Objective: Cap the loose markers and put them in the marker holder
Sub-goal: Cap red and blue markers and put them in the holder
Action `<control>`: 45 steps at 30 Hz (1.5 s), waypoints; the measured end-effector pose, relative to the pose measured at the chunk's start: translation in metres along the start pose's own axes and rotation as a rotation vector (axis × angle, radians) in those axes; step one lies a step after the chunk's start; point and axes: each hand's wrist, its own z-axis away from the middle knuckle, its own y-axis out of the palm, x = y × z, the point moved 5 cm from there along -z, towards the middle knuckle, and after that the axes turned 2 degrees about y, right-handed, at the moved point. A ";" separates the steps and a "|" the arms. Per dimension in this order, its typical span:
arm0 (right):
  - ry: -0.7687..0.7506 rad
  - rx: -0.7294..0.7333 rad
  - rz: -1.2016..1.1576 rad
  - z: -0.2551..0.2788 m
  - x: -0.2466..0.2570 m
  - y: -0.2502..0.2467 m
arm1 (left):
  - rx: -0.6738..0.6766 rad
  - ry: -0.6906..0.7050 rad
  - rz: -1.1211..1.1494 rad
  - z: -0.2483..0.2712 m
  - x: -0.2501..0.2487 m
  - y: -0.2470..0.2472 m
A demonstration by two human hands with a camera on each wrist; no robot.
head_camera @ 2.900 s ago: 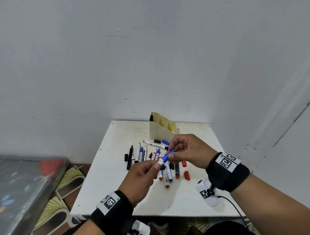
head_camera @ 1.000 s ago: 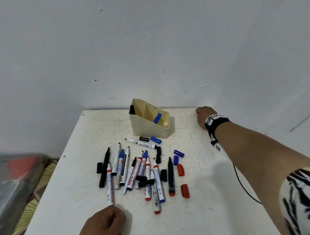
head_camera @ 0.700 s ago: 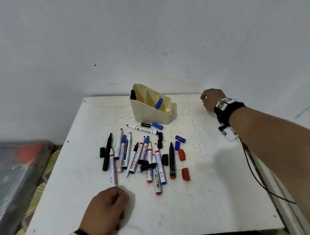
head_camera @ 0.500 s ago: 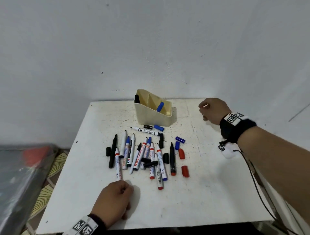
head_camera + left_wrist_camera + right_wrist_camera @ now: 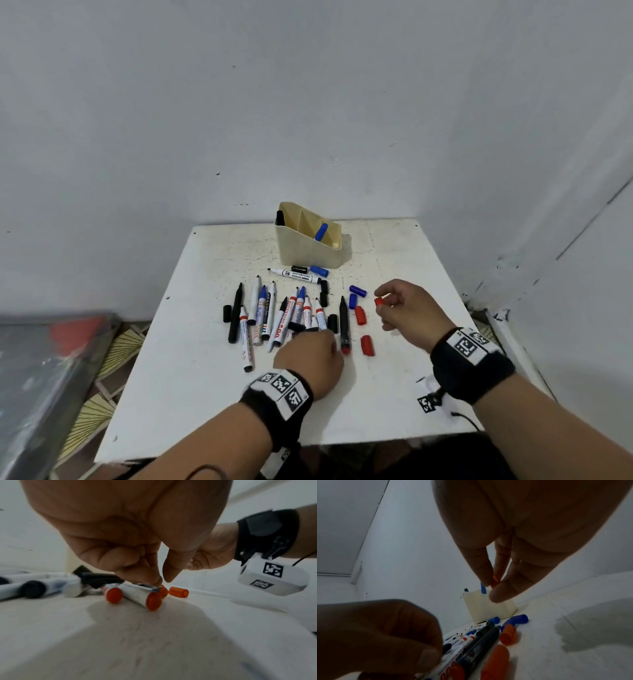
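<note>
Several loose markers (image 5: 274,315) lie in a row on the white table (image 5: 394,394), with red caps (image 5: 359,315), blue caps (image 5: 358,291) and black caps around them. My left hand (image 5: 330,337) is over the near ends of the pile. In the left wrist view its finger and thumb (image 5: 161,581) close on a white marker with a red end (image 5: 142,595). My right hand (image 5: 378,298) hovers right of the pile and pinches a red cap (image 5: 494,581). The cream marker holder (image 5: 308,253) stands behind, holding a blue-capped marker (image 5: 321,231) and a black one (image 5: 280,217).
The table sits in a corner, with walls at its back and right. A grey object (image 5: 51,359) and a patterned floor (image 5: 116,349) lie off its left side. The near right part of the table top is bare.
My right hand came back from the table's far right edge to beside the pile, now showing a red cap. My left hand moved from the front edge onto the markers' near ends.
</note>
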 end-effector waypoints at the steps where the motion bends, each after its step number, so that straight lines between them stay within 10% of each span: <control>1: 0.008 -0.004 -0.002 0.003 -0.002 0.001 | -0.013 0.014 -0.030 -0.005 -0.008 0.000; 12: 0.040 0.005 -0.068 0.011 -0.019 0.002 | 0.054 -0.114 -0.109 -0.038 -0.029 0.006; 24: 0.043 0.036 -0.049 0.016 -0.017 0.013 | -0.140 -0.228 0.295 0.033 0.044 -0.028; 37: -0.039 0.044 0.498 0.023 0.008 0.061 | -0.093 -0.326 0.131 0.078 0.108 -0.008; 41: 0.316 -0.393 0.557 0.010 -0.026 -0.026 | -0.099 -0.316 0.073 0.074 0.106 -0.007; 45: 0.512 -0.237 0.638 0.000 -0.066 -0.057 | -0.097 -0.311 0.062 0.074 0.104 -0.003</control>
